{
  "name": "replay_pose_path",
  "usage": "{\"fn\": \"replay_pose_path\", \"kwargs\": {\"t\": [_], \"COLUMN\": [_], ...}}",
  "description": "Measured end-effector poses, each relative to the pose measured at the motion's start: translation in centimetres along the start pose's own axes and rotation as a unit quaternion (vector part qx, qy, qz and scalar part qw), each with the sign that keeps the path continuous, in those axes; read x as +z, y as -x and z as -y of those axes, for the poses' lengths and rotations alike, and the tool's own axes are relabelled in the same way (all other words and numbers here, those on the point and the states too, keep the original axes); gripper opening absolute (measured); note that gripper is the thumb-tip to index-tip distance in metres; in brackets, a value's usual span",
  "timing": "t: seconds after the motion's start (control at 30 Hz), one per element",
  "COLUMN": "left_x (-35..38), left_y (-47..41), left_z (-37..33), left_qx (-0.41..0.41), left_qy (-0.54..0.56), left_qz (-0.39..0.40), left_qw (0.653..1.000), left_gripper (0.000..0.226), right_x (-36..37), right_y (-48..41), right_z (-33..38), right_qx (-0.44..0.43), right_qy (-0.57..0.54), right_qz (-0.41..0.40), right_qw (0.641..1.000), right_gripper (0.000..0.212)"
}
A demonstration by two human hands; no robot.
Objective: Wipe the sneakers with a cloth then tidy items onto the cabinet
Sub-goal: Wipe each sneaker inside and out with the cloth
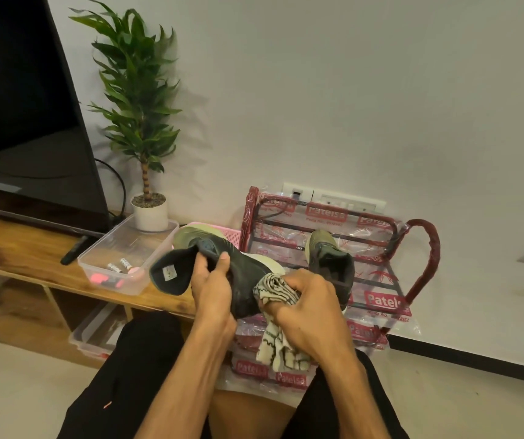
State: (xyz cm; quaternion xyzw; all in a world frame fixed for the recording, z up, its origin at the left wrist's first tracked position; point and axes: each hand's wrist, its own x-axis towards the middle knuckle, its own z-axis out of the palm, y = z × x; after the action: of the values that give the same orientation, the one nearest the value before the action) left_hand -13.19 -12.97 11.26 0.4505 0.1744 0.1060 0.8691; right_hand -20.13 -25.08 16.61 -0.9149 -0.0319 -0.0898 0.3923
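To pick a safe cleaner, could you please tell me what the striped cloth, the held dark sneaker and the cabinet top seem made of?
Cream dark-striped cloth: soft woven fabric, probably cotton; it bunches and drapes.
Dark green sneaker: smooth synthetic or leather-like upper, faint sheen; pale sole.
Brown cabinet top: wood or veneer, visible grain.

There were two sneakers (249,285) (330,261), one cloth (275,288) and two hands (213,289) (305,305). Also counted one potted plant (140,90), one TV (23,90), one rack (425,264), one pink basket (229,233), two clear boxes (111,280) (92,334).
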Motion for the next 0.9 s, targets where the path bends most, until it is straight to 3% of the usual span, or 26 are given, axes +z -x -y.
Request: {"fn": "replay_pose_path", "kwargs": {"t": [0.13, 0.2, 0.37, 0.53, 0.77, 0.9], "left_x": [0.0, -0.1, -1.5, -2.5, -4.0, -4.7], "left_y": [-0.6, -1.0, -0.9, -0.1, 0.0, -0.1], "left_z": [-0.5, -1.1, -1.3, -0.8, -1.9, -2.6], "left_qx": [0.0, 0.008, 0.03, 0.038, 0.029, 0.032], "left_qy": [0.011, 0.015, -0.029, -0.082, -0.139, -0.191], "left_qz": [0.049, 0.062, 0.106, 0.184, 0.322, 0.356], "left_qw": [0.999, 0.998, 0.993, 0.979, 0.936, 0.914], "left_gripper": [0.036, 0.037, 0.037, 0.035, 0.039, 0.038], "right_x": [0.9, 1.9, 3.2, 2.0, 2.3, 2.8], "right_y": [-0.5, -0.4, 0.3, -2.1, -2.6, -3.2], "right_z": [0.1, 0.2, 1.0, -0.1, -1.3, -2.1], "right_qx": [0.001, -0.001, -0.021, 0.061, 0.089, 0.107], "right_qy": [0.018, 0.006, -0.053, -0.049, -0.098, -0.086], "right_qz": [-0.077, -0.098, -0.152, -0.075, -0.058, -0.063], "right_qw": [0.997, 0.995, 0.987, 0.994, 0.99, 0.988], "right_gripper": [0.005, 0.018, 0.016, 0.016, 0.021, 0.025]}}
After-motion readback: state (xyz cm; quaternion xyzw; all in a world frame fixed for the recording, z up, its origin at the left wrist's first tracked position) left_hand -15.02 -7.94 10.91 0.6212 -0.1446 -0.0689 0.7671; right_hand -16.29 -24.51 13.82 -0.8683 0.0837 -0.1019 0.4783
